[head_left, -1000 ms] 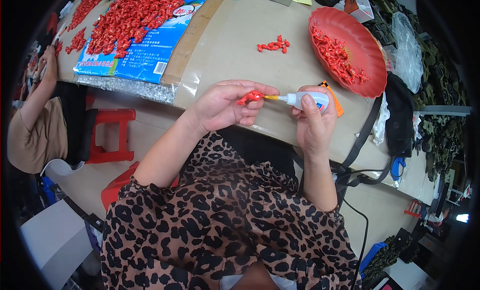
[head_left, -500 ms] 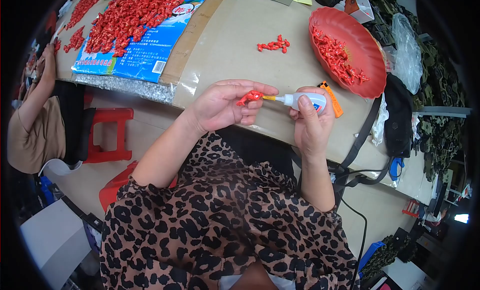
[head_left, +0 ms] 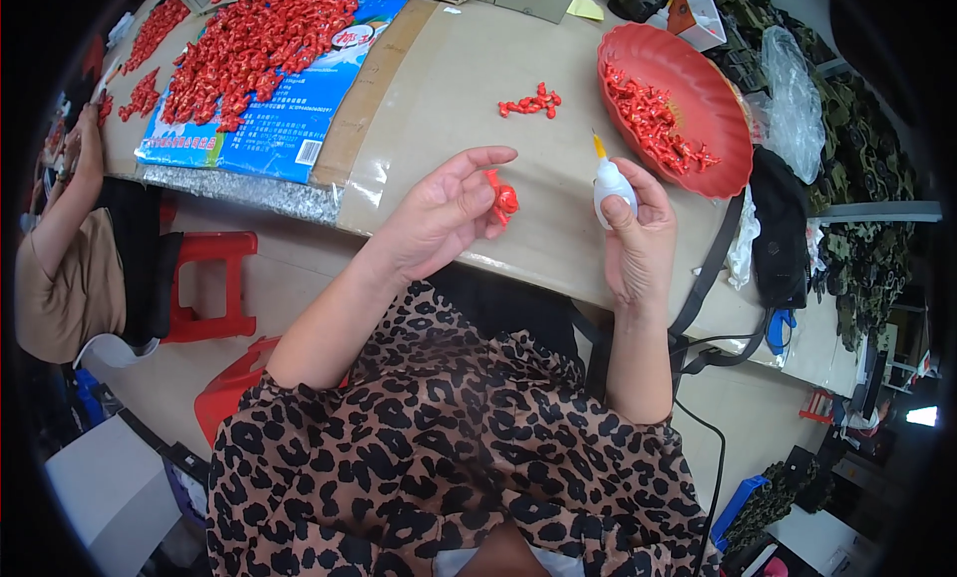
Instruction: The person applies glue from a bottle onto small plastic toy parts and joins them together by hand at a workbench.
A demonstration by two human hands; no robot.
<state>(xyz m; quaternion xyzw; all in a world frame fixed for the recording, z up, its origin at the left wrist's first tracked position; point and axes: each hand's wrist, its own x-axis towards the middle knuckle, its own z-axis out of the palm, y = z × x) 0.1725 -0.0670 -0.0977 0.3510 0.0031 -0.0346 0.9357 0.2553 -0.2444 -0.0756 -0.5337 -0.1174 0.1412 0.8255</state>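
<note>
Between the fingers of my left hand sits a small glossy red figurine, held over the table's near edge. My right hand grips a white glue bottle; its thin yellow nozzle points up, apart from the figurine. A few loose red pieces lie on the table beyond my hands. To the right of them, a red scalloped bowl holds several more red pieces. The lower part of the bottle is hidden by my fingers.
A large heap of red pieces covers a blue printed sheet at the far left. A black bag lies at the right edge by a clear plastic bag. Another person's arm reaches the table at left.
The glue bottle's nozzle has come away from the figurine. My right hand has tilted the bottle upright. My left hand has turned the figurine. The view has shifted slightly.
</note>
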